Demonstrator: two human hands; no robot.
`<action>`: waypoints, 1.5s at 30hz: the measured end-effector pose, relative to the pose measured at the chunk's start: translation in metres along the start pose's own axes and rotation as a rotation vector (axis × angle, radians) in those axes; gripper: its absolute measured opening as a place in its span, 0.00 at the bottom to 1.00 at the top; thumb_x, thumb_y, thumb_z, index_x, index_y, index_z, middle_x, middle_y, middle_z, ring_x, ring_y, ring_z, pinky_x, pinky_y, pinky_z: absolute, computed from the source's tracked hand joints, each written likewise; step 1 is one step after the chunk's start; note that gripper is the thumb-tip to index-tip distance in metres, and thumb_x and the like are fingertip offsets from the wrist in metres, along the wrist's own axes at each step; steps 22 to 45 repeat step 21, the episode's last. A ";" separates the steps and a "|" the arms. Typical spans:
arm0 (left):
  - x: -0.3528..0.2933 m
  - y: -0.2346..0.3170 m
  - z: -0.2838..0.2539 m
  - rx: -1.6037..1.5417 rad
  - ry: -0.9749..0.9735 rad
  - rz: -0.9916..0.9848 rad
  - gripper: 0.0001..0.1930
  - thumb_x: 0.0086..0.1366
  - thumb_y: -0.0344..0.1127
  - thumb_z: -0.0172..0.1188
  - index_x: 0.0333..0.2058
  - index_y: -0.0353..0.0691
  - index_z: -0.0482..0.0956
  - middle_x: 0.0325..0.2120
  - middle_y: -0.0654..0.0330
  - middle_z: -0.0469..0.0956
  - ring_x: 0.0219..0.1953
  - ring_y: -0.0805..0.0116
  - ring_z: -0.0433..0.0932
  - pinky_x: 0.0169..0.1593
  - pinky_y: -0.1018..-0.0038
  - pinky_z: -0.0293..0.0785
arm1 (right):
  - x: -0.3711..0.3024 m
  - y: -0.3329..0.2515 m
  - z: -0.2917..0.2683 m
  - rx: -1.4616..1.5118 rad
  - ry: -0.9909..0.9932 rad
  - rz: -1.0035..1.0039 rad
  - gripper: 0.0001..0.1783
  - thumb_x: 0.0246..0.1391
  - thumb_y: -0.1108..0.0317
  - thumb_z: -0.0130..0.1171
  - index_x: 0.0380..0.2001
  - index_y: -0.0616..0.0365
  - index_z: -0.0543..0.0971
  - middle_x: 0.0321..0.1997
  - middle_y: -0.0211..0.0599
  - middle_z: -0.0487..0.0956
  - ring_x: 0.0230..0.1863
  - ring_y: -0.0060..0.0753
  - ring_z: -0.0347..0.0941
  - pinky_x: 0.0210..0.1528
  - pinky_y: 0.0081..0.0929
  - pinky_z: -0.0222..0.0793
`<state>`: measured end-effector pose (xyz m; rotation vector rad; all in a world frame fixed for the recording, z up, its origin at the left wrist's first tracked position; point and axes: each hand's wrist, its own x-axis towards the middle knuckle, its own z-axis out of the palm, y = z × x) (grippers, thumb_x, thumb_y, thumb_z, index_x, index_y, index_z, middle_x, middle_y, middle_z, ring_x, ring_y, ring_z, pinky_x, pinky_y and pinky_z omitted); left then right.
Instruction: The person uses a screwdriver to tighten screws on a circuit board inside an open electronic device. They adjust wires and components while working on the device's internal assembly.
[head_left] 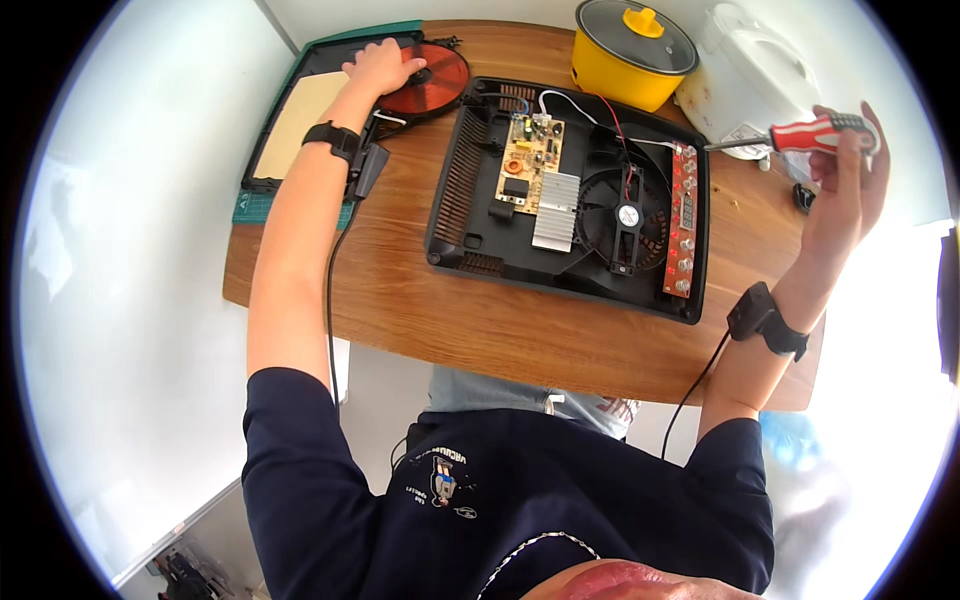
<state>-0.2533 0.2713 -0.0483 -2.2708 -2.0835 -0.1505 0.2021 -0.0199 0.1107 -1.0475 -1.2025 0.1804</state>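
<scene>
1. At the far left of the wooden table point(480, 320), a black tray point(262, 160) lies on a green cutting mat point(250, 208).
2. The left hand point(385, 65) rests flat, fingers spread, on the copper-red coil disc point(430, 80), pressing on it rather than clamping it. The disc overlaps the tray's right end, just left of the opened appliance.
3. The opened black cooker base point(570, 200) sits mid-table, its long side running left to right, with a tan circuit board point(530, 150), a silver heat sink point(555, 208), a black fan point(625, 215) and a red control strip point(683, 220) along its right edge.
4. The right hand point(845, 175) is raised off to the right, fingers closed around the red-handled screwdriver point(800, 135). The tool's long axis is nearly level, tip pointing left toward the base, so this hand is nearer the control strip.
5. A yellow pot point(630, 50) and a white cooker point(755, 75) stand behind.
</scene>
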 end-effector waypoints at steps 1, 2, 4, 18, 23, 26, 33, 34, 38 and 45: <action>-0.001 0.000 0.006 -0.024 0.119 -0.008 0.34 0.66 0.64 0.63 0.58 0.42 0.78 0.59 0.47 0.77 0.63 0.42 0.72 0.62 0.37 0.63 | -0.002 0.000 0.006 -0.009 -0.024 -0.001 0.26 0.68 0.62 0.62 0.63 0.63 0.72 0.45 0.48 0.87 0.28 0.14 0.71 0.32 0.13 0.65; -0.002 0.006 0.009 -0.091 0.198 0.083 0.31 0.66 0.62 0.63 0.56 0.43 0.79 0.57 0.49 0.78 0.62 0.44 0.74 0.61 0.38 0.64 | -0.003 -0.001 0.009 -0.024 -0.047 -0.005 0.26 0.68 0.62 0.62 0.63 0.63 0.72 0.45 0.47 0.87 0.28 0.14 0.71 0.32 0.13 0.65; -0.008 0.020 -0.003 -0.212 0.356 0.265 0.26 0.66 0.58 0.64 0.53 0.45 0.83 0.54 0.53 0.80 0.60 0.48 0.76 0.59 0.41 0.67 | -0.005 0.001 0.012 -0.031 -0.065 -0.009 0.28 0.67 0.60 0.64 0.64 0.62 0.72 0.44 0.46 0.87 0.28 0.13 0.70 0.31 0.14 0.64; -0.021 0.198 -0.038 -0.345 -0.302 0.950 0.16 0.73 0.32 0.57 0.56 0.42 0.83 0.56 0.53 0.82 0.58 0.51 0.79 0.59 0.63 0.76 | -0.003 0.000 -0.004 -0.113 -0.124 -0.078 0.29 0.70 0.59 0.58 0.66 0.67 0.69 0.47 0.47 0.86 0.30 0.13 0.73 0.34 0.12 0.66; -0.020 0.208 -0.039 -0.262 -0.367 0.934 0.17 0.71 0.34 0.61 0.56 0.39 0.82 0.57 0.49 0.81 0.61 0.56 0.79 0.63 0.64 0.75 | -0.001 0.005 -0.013 -0.114 -0.133 -0.119 0.30 0.70 0.59 0.58 0.67 0.66 0.69 0.48 0.47 0.86 0.30 0.13 0.73 0.34 0.12 0.66; -0.020 0.208 -0.039 -0.262 -0.367 0.934 0.17 0.71 0.34 0.61 0.56 0.39 0.82 0.57 0.49 0.81 0.61 0.56 0.79 0.63 0.64 0.75 | -0.001 0.005 -0.013 -0.114 -0.133 -0.119 0.30 0.70 0.59 0.58 0.67 0.66 0.69 0.48 0.47 0.86 0.30 0.13 0.73 0.34 0.12 0.66; -0.020 0.208 -0.039 -0.262 -0.367 0.934 0.17 0.71 0.34 0.61 0.56 0.39 0.82 0.57 0.49 0.81 0.61 0.56 0.79 0.63 0.64 0.75 | -0.001 0.005 -0.013 -0.114 -0.133 -0.119 0.30 0.70 0.59 0.58 0.67 0.66 0.69 0.48 0.47 0.86 0.30 0.13 0.73 0.34 0.12 0.66; -0.020 0.208 -0.039 -0.262 -0.367 0.934 0.17 0.71 0.34 0.61 0.56 0.39 0.82 0.57 0.49 0.81 0.61 0.56 0.79 0.63 0.64 0.75 | -0.001 0.005 -0.013 -0.114 -0.133 -0.119 0.30 0.70 0.59 0.58 0.67 0.66 0.69 0.48 0.47 0.86 0.30 0.13 0.73 0.34 0.12 0.66; -0.020 0.208 -0.039 -0.262 -0.367 0.934 0.17 0.71 0.34 0.61 0.56 0.39 0.82 0.57 0.49 0.81 0.61 0.56 0.79 0.63 0.64 0.75 | -0.001 0.005 -0.013 -0.114 -0.133 -0.119 0.30 0.70 0.59 0.58 0.67 0.66 0.69 0.48 0.47 0.86 0.30 0.13 0.73 0.34 0.12 0.66; -0.020 0.208 -0.039 -0.262 -0.367 0.934 0.17 0.71 0.34 0.61 0.56 0.39 0.82 0.57 0.49 0.81 0.61 0.56 0.79 0.63 0.64 0.75 | -0.001 0.005 -0.013 -0.114 -0.133 -0.119 0.30 0.70 0.59 0.58 0.67 0.66 0.69 0.48 0.47 0.86 0.30 0.13 0.73 0.34 0.12 0.66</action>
